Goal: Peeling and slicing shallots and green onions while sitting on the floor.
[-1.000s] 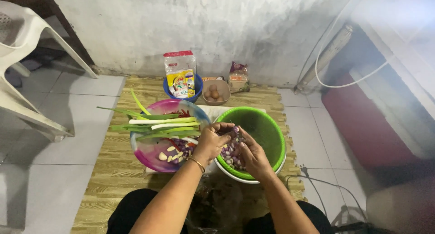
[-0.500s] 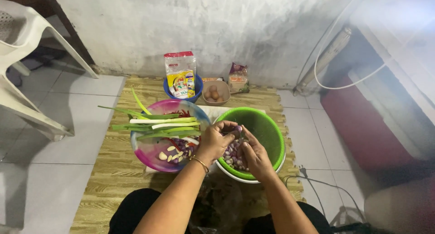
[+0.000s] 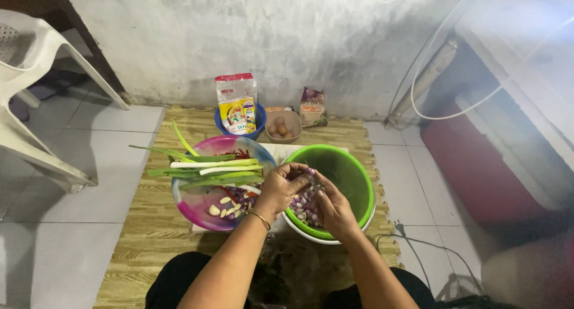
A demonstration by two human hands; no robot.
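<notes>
I have both hands together over the near left part of the green bowl (image 3: 347, 177), the left hand (image 3: 281, 189) and the right hand (image 3: 329, 207) with fingertips meeting around a small purple shallot (image 3: 309, 176); whether a blade is pinched there too I cannot tell. Beneath them, in the bottom of the green bowl, lies a heap of peeled shallots (image 3: 302, 208). The bowl sits on a wood-patterned floor mat (image 3: 149, 231), touching a pink and purple bowl (image 3: 197, 210) on its left. That one carries long green leeks (image 3: 203, 168) laid across its rim, with garlic cloves (image 3: 220, 206) and red chillies (image 3: 239, 154) inside. Farther off, near the wall, a blue bowl (image 3: 254, 128) holds a packet (image 3: 237, 102), a small tan bowl of eggs (image 3: 282, 127) stands just to its right, and another packet (image 3: 313, 105) leans beside that. A white plastic chair (image 3: 36, 87) stands far left on the tiled floor.
</notes>
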